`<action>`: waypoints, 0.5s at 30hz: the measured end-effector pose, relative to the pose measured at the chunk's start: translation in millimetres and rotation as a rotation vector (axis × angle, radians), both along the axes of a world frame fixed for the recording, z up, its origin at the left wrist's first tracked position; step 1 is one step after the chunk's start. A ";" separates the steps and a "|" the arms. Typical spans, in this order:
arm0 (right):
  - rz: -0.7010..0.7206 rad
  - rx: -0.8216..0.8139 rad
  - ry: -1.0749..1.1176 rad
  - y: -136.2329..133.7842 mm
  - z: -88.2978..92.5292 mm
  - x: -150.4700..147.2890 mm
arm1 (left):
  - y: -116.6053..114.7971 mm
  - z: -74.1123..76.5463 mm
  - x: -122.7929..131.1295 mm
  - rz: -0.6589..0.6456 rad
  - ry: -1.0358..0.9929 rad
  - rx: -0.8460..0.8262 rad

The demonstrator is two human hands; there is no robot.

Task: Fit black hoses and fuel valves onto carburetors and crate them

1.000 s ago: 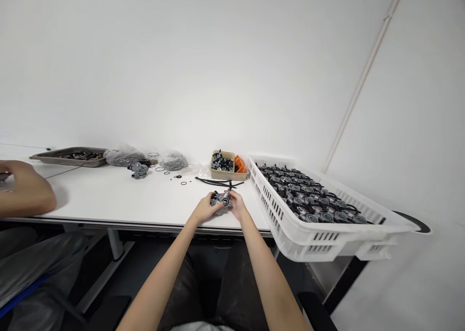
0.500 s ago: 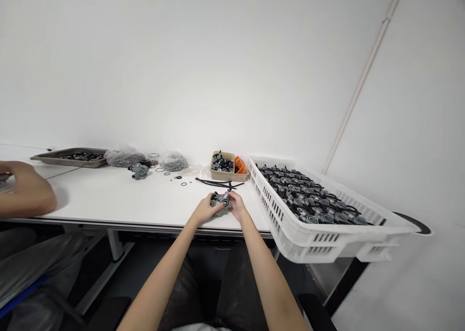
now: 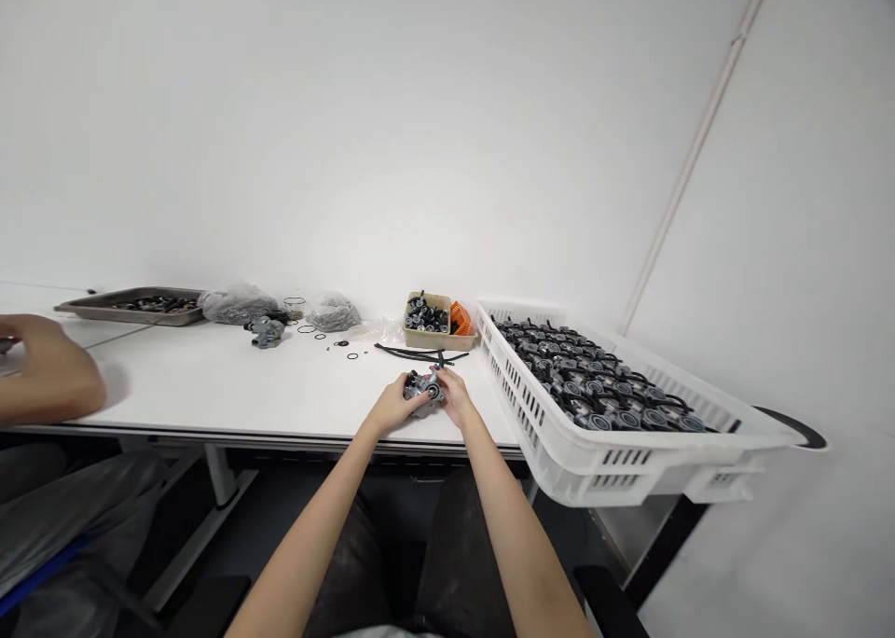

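Note:
Both my hands hold one small grey metal part (image 3: 424,388) with black fittings just above the near edge of the white table (image 3: 210,386). My left hand (image 3: 392,405) grips its left side with curled fingers. My right hand (image 3: 454,397) closes on its right side. A short black hose sticks up from the part. Just beyond it lie loose black hoses (image 3: 412,351) on the table.
A white slotted crate (image 3: 629,451) full of similar grey and black parts overhangs the table at right. A beige box (image 3: 428,319) of parts, an orange piece (image 3: 460,318), plastic bags (image 3: 238,302), black rings, another grey part (image 3: 266,332) and a brown tray (image 3: 132,304) sit behind. Another person's arm (image 3: 42,377) rests at far left.

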State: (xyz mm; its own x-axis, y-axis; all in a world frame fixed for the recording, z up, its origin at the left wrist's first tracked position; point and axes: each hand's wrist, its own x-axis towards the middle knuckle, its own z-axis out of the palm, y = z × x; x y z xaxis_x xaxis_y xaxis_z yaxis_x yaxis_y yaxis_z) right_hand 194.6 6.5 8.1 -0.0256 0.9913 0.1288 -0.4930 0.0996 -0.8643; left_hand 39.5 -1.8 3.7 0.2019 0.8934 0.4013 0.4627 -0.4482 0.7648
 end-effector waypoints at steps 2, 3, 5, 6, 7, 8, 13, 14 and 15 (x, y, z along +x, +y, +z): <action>0.001 0.004 -0.004 0.4 -0.3 0.3 | -0.8 0.8 0.1 -0.006 0.001 -0.004; 0.001 0.006 -0.006 0.8 -0.6 0.4 | -1.2 1.2 0.3 -0.009 0.002 -0.006; 0.005 0.010 -0.010 1.7 -1.4 0.7 | -1.6 1.5 0.4 -0.012 0.001 -0.009; 0.007 0.012 -0.013 2.2 -2.0 0.7 | -1.6 1.5 0.5 -0.012 0.001 -0.009; 0.010 0.014 -0.016 2.8 -2.5 0.8 | -1.5 1.3 0.5 -0.011 0.001 -0.010; 0.011 0.016 -0.019 3.4 -3.1 0.8 | -1.3 1.1 0.5 -0.009 0.002 -0.010; 0.017 0.019 -0.031 5.9 -5.5 0.8 | -0.8 0.4 0.5 -0.011 0.004 -0.007; 0.019 0.020 -0.033 6.1 -5.7 0.9 | -0.9 0.4 0.6 -0.015 0.005 -0.006; 0.020 0.021 -0.034 6.3 -5.8 0.9 | -1.0 0.5 0.6 -0.019 0.006 -0.004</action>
